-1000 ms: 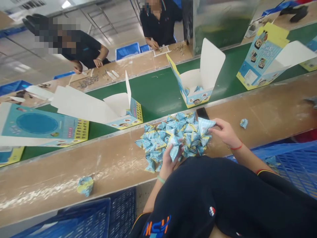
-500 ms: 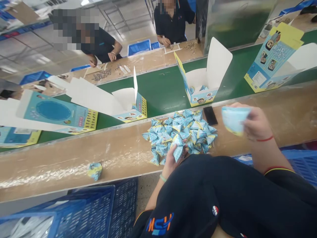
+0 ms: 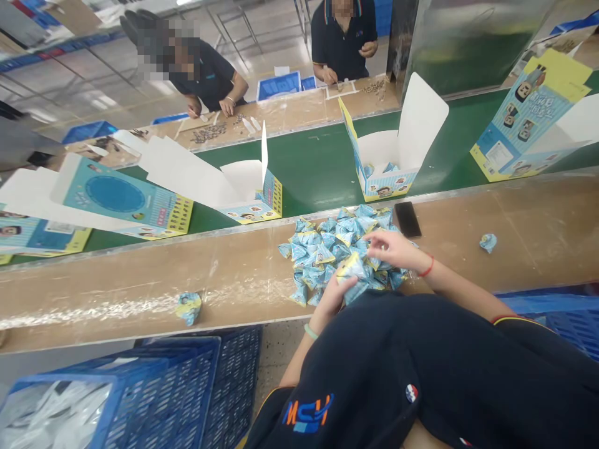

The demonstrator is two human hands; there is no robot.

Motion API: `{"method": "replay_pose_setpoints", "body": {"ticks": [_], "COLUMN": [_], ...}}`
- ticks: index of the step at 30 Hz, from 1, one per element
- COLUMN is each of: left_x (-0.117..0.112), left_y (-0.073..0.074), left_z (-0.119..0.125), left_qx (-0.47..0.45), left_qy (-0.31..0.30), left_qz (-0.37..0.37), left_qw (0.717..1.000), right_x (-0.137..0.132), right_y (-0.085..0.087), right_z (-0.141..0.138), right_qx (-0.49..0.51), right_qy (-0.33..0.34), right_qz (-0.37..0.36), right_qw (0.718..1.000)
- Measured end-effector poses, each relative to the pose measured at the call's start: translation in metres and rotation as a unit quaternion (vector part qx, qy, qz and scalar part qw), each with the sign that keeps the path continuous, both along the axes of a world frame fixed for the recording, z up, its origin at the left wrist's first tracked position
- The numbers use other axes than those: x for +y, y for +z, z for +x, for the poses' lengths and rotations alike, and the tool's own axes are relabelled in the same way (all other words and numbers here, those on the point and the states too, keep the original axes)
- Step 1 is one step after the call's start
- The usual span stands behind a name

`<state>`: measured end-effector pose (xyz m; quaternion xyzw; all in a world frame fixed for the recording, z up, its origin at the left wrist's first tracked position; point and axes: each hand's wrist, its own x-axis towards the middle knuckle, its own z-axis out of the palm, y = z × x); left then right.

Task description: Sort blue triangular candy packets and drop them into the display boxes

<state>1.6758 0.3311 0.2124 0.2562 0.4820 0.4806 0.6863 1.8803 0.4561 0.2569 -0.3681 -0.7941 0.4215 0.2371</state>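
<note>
One lone packet [image 3: 188, 307] sits far left on the tabletop [image 3: 116, 293]. Mid-frame, my left hand [image 3: 331, 293] grips a yellow-edged packet [image 3: 352, 269] at the near edge of the packet pile [image 3: 322, 240]. My right hand [image 3: 395, 249] lies on the pile's right side, fingers curled; I cannot tell if it grips anything. A black phone [image 3: 407, 218] lies just beyond.

1 pkt pile [image 3: 322, 246], 2 stray pkts [image 3: 188, 307], 1 phone [image 3: 407, 219], 2 co-workers [image 3: 206, 68].
</note>
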Motion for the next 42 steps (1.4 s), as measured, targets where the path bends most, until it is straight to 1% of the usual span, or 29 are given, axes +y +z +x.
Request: {"method": "replay_pose_setpoints", "body": {"ticks": [1,2,3,5,6,8,10,11,14,16,17,19,22,25,28,29,30,31,32,34,35,36,37,39,40,42], "left_x": [0.002,0.003,0.004,0.005,0.005,0.003,0.002,0.001,0.001,0.001,0.001,0.002,0.002,0.002,0.002,0.003,0.004,0.005,0.006,0.010,0.012,0.013,0.015,0.017,0.017,0.016], "left_y": [-0.004,-0.008,-0.012,-0.020,-0.023,-0.025,-0.022,-0.020,-0.012,-0.008,-0.006,-0.003,-0.002,-0.005,-0.012,-0.016,-0.021,-0.025,-0.030,-0.039,-0.043,-0.045,-0.047,-0.046,-0.043,-0.035], "left_z": [0.001,0.002,0.002,0.001,0.001,-0.001,-0.002,-0.002,-0.002,-0.002,-0.001,0.000,0.001,0.001,0.001,0.002,0.003,0.005,0.006,0.010,0.012,0.013,0.014,0.014,0.013,0.010], "left_qx": [0.030,0.055,0.068,0.052,0.032,-0.005,-0.015,-0.016,-0.020,-0.016,-0.013,-0.006,-0.006,-0.004,-0.005,-0.006,-0.007,-0.007,-0.005,0.010,0.023,0.035,0.041,0.029,0.014,-0.014], "left_qy": [-0.023,-0.045,-0.062,-0.076,-0.071,-0.050,-0.033,-0.031,-0.032,-0.021,-0.013,0.002,0.015,0.024,0.036,0.042,0.049,0.053,0.056,0.058,0.059,0.058,0.061,0.084,0.101,0.128], "left_qz": [0.020,0.040,0.058,0.076,0.077,0.069,0.060,0.057,0.042,0.032,0.027,0.018,0.010,0.003,-0.001,0.002,0.007,0.016,0.029,0.061,0.077,0.090,0.101,0.109,0.105,0.084], "left_qw": [0.999,0.997,0.994,0.993,0.994,0.996,0.998,0.998,0.998,0.999,0.999,1.000,1.000,1.000,0.999,0.999,0.999,0.998,0.998,0.996,0.995,0.994,0.992,0.990,0.989,0.988], "right_x": [-0.008,-0.015,-0.020,-0.024,-0.023,-0.016,-0.006,-0.002,0.009,0.013,0.015,0.017,0.024,0.030,0.029,0.025,0.018,0.010,-0.001,-0.024,-0.034,-0.042,-0.048,-0.049,-0.045,-0.035], "right_y": [-0.001,-0.001,-0.001,0.004,0.009,0.022,0.038,0.046,0.060,0.062,0.061,0.056,0.040,0.017,-0.003,-0.008,-0.012,-0.015,-0.017,-0.019,-0.019,-0.019,-0.017,-0.010,-0.004,0.013], "right_z": [-0.004,-0.007,-0.008,-0.005,0.000,0.014,0.029,0.037,0.055,0.063,0.066,0.069,0.065,0.054,0.041,0.036,0.030,0.024,0.017,0.001,-0.006,-0.011,-0.015,-0.013,-0.008,0.011], "right_qx": [-0.020,-0.039,-0.049,-0.037,-0.008,0.100,0.218,0.256,0.295,0.307,0.311,0.294,0.246,0.161,0.036,0.007,-0.011,-0.017,-0.014,0.001,0.005,0.008,0.011,0.027,0.036,0.084], "right_qy": [0.047,0.080,0.098,0.100,0.086,0.025,-0.053,-0.088,-0.168,-0.201,-0.203,-0.197,-0.188,-0.188,-0.199,-0.196,-0.179,-0.139,-0.081,0.042,0.082,0.102,0.106,0.091,0.082,0.047], "right_qz": [-0.025,-0.036,-0.032,-0.012,-0.013,-0.049,-0.092,-0.098,-0.059,-0.033,-0.031,-0.033,-0.048,-0.039,0.009,0.020,0.019,0.004,-0.023,-0.076,-0.091,-0.096,-0.096,-0.094,-0.095,-0.106], "right_qw": [0.998,0.995,0.993,0.994,0.996,0.993,0.970,0.958,0.939,0.929,0.928,0.935,0.950,0.968,0.979,0.980,0.984,0.990,0.996,0.996,0.992,0.990,0.990,0.991,0.991,0.990]}}
